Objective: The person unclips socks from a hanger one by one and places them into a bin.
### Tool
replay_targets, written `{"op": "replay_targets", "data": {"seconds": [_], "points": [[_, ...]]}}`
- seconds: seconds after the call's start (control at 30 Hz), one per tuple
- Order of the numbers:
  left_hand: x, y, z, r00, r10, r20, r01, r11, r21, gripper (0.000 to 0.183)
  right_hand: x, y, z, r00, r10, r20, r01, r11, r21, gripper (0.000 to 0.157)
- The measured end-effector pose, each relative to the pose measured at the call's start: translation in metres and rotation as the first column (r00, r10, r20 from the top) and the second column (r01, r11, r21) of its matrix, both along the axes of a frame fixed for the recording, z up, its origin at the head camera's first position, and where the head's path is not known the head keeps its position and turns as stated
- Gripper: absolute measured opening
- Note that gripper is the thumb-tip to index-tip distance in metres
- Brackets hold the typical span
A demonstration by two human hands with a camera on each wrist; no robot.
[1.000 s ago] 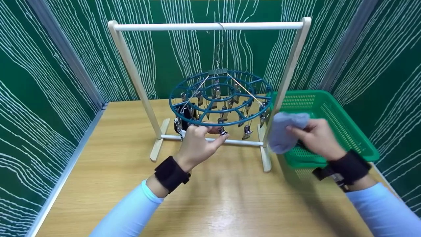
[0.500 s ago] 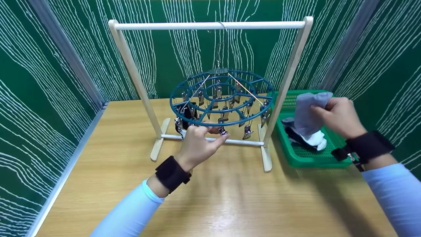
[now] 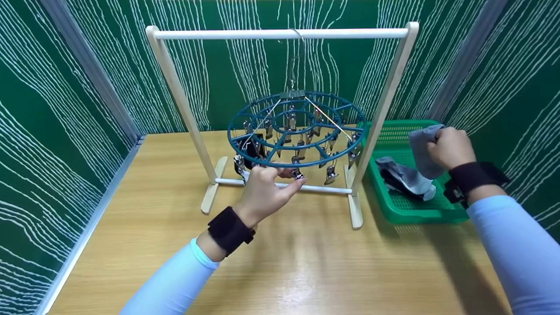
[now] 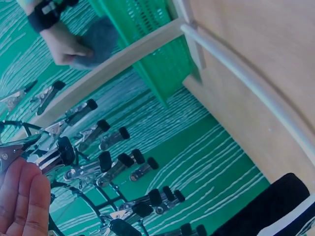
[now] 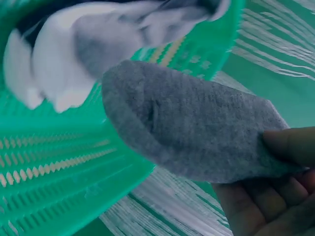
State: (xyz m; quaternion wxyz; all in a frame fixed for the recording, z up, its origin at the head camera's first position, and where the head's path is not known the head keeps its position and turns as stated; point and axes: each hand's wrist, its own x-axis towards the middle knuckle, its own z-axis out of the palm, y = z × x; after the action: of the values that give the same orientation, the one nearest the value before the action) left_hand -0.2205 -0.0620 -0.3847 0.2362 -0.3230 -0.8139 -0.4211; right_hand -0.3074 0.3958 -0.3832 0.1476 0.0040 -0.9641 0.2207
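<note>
A teal round clip hanger hangs by its hook from a wooden rack, with several metal clips below its rings. At its front edge my left hand pinches one metal clip between thumb and fingers. In the left wrist view the fingers lie against that clip. Over the green basket, my right hand grips a grey sock by one end. The right wrist view shows this sock dangling flat, thumb on top and fingers beneath.
The rack's white top bar spans above the hanger. A black-and-white piece hangs at the hanger's left side. Grey, black and white socks lie in the green basket, right of the rack's right post.
My right hand has carried the grey sock rightward and up, from beside the rack's right post to over the basket. My left hand stays at the same clip.
</note>
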Motion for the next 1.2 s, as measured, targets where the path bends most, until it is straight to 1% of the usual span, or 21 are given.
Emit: {"op": "replay_targets", "data": {"seconds": [0.13,0.23,0.3,0.43,0.53,0.6,0.63,0.7,0.77,0.83,0.93,0.97,1.03,1.1,1.2], "points": [[-0.001,-0.001,0.0,1.0,0.002,-0.006,-0.002,1.0,-0.01,0.019,-0.012,0.002,-0.007,0.999,-0.01,0.048,0.008,0.999,0.049,0.04],[0.0,-0.001,0.0,1.0,0.0,-0.005,0.0,1.0,-0.016,0.019,-0.017,0.002,-0.013,0.998,-0.026,0.066,0.019,0.994,0.105,0.028],[0.0,-0.002,0.0,1.0,0.0,-0.003,0.0,1.0,-0.018,0.019,-0.018,0.001,-0.017,0.997,-0.022,0.068,0.011,0.988,0.156,0.023],[0.001,-0.003,0.001,1.0,-0.001,0.01,0.001,1.0,-0.023,0.019,-0.023,-0.004,-0.026,0.994,0.019,0.105,-0.047,0.963,0.265,0.021],[0.002,-0.003,0.002,1.0,-0.005,0.014,0.005,1.0,-0.024,0.018,-0.028,-0.009,-0.033,0.983,0.063,0.171,-0.12,0.931,0.345,0.017],[0.002,-0.004,0.001,1.0,-0.006,0.003,0.006,1.0,-0.028,0.018,-0.03,-0.012,-0.037,0.966,0.106,0.237,-0.191,0.909,0.371,0.015],[0.001,-0.004,0.001,1.0,-0.008,-0.005,0.008,1.0,-0.028,0.017,-0.032,-0.014,-0.038,0.952,0.128,0.278,-0.228,0.901,0.368,0.015],[0.001,-0.004,0.0,1.0,-0.012,-0.021,0.012,1.0,-0.027,0.017,-0.034,-0.018,-0.042,0.918,0.169,0.359,-0.297,0.893,0.339,0.021],[0.0,-0.004,0.0,0.999,-0.014,-0.036,0.013,1.0,-0.026,0.016,-0.035,-0.02,-0.043,0.878,0.206,0.432,-0.352,0.889,0.293,0.03],[0.0,-0.004,0.0,0.999,-0.016,-0.039,0.015,1.0,-0.026,0.017,-0.037,-0.022,-0.044,0.841,0.229,0.49,-0.388,0.888,0.249,0.033],[0.0,-0.003,0.0,0.999,-0.014,-0.037,0.013,0.999,-0.033,0.018,-0.038,-0.024,-0.046,0.8,0.247,0.547,-0.419,0.882,0.214,0.026],[0.0,-0.003,0.0,0.999,-0.014,-0.036,0.013,0.999,-0.036,0.018,-0.039,-0.025,-0.047,0.79,0.248,0.561,-0.426,0.88,0.211,0.022],[0.001,-0.003,0.0,0.999,-0.016,-0.035,0.014,0.999,-0.04,0.019,-0.04,-0.025,-0.049,0.777,0.245,0.579,-0.433,0.877,0.209,0.016],[0.001,-0.002,0.001,0.999,-0.018,-0.037,0.017,0.999,-0.038,0.019,-0.04,-0.026,-0.051,0.775,0.244,0.583,-0.437,0.874,0.214,0.011],[0.002,-0.002,0.002,0.999,-0.027,-0.037,0.025,0.999,-0.033,0.019,-0.037,-0.026,-0.051,0.779,0.245,0.577,-0.433,0.877,0.211,0.007]]}}
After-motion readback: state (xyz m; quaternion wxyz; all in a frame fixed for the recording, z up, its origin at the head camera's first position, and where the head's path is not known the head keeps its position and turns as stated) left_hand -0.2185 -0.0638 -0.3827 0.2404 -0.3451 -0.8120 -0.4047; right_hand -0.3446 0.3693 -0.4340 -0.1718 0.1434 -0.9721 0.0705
